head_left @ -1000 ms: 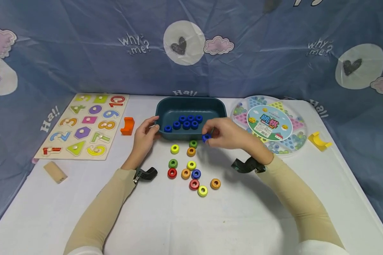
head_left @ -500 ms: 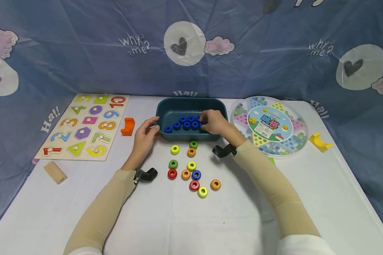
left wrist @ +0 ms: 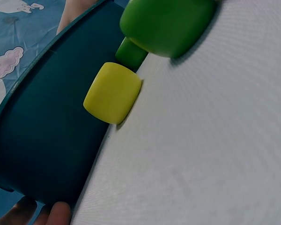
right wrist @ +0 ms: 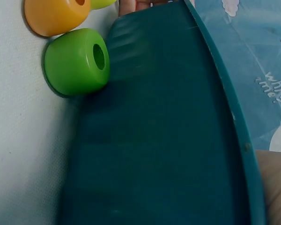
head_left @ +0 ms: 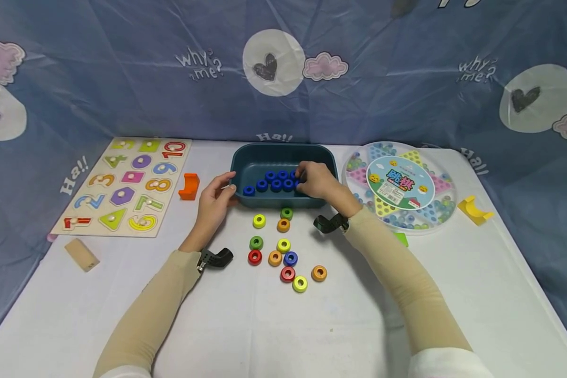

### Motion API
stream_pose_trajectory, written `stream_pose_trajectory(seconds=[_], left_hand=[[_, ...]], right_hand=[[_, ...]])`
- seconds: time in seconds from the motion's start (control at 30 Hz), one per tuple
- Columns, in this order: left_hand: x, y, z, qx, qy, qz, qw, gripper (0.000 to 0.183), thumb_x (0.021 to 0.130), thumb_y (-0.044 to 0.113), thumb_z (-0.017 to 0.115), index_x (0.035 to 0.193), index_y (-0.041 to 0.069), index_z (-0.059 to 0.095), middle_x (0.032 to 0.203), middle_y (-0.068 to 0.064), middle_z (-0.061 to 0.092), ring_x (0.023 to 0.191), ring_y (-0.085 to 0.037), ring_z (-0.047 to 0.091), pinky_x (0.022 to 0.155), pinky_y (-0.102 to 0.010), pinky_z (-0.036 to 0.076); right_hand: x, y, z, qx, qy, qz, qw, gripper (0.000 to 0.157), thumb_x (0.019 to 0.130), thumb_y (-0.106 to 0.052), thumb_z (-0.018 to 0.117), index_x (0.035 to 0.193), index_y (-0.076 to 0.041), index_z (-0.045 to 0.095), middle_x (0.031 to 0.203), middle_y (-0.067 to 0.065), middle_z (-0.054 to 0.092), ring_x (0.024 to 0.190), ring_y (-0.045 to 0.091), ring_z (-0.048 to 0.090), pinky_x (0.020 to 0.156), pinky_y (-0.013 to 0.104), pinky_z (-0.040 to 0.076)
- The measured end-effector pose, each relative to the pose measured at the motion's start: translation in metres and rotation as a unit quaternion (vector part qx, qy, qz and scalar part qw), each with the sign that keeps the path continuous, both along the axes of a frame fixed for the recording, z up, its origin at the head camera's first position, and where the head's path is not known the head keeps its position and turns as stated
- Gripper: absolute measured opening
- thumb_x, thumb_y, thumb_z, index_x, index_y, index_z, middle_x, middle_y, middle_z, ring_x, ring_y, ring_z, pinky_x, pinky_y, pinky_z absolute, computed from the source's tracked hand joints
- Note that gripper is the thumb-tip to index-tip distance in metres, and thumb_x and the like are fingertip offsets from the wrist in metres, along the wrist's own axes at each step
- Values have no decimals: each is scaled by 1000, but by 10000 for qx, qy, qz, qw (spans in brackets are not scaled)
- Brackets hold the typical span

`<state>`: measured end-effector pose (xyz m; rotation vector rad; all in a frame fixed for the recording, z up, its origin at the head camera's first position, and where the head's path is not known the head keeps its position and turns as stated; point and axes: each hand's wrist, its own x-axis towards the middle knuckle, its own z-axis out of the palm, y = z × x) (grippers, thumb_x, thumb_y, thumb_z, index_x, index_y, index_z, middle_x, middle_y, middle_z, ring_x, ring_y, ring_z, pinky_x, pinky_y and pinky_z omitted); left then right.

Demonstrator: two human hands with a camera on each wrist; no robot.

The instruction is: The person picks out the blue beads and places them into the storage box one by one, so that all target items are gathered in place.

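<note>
A dark teal tray (head_left: 245,163) stands at the back middle of the table with several blue beads (head_left: 276,185) grouped on its floor. At its left end my left hand (head_left: 214,197) grips the rim, thumb and fingers spread along the corner. My right hand (head_left: 318,181) reaches over the front rim into the right part. Its fingers pinch a blue bead, mostly hidden by the hand, low beside the others. In the right wrist view the tray's front wall (right wrist: 164,117) hides the fingertips. The left wrist view shows left fingers (left wrist: 60,213) against the tray's end.
Before the tray lie several loose beads, including a green bead (head_left: 286,213), an orange bead (head_left: 318,273) and a blue bead (head_left: 290,258). A number puzzle board (head_left: 123,189) and wooden block (head_left: 82,255) lie left. A round game box (head_left: 399,184) lies right.
My right hand has moved left from outside the front right rim into the tray, carrying a blue bead, and has stayed there since. The left hand keeps its place.
</note>
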<state>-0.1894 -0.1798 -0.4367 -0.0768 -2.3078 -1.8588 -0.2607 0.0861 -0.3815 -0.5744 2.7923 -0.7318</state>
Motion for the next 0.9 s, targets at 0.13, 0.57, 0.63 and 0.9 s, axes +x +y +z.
stream_pose_trajectory(seconds=[0.13, 0.57, 0.63, 0.9], left_hand=[[1, 1, 2, 53, -97, -23, 9999, 38, 100, 18, 52, 138, 11, 54, 141, -11, 51, 107, -23, 60, 81, -21, 58], [7, 5, 11, 86, -102, -133, 9998, 40, 100, 16, 50, 139, 6, 51, 142, -15, 50, 109, -27, 60, 84, -27, 59], [3, 2, 4, 74, -92, -105, 9999, 40, 100, 17, 50, 139, 9, 52, 141, -13, 50, 108, -22, 60, 83, -25, 59], [-1, 0, -1, 37, 33, -23, 10000, 39, 100, 20, 51, 138, 10, 53, 139, -12, 52, 106, -23, 60, 80, -21, 58]], right_hand=[[4, 3, 1, -279, 329, 16, 9991, 26, 85, -9, 65, 110, -5, 62, 104, 14, 67, 94, 28, 62, 81, 41, 53], [79, 18, 14, -1506, 1205, 1741, 9656, 19, 82, -9, 69, 101, -4, 68, 97, 11, 69, 74, 16, 61, 65, 31, 55], [91, 21, 6, -1388, 876, 2019, 9656, 19, 81, -11, 71, 100, -6, 68, 96, 8, 69, 75, 14, 60, 66, 27, 54], [113, 23, -27, -985, -396, 2373, 9656, 22, 79, -27, 79, 91, -18, 64, 83, 0, 59, 71, 13, 53, 63, 21, 45]])
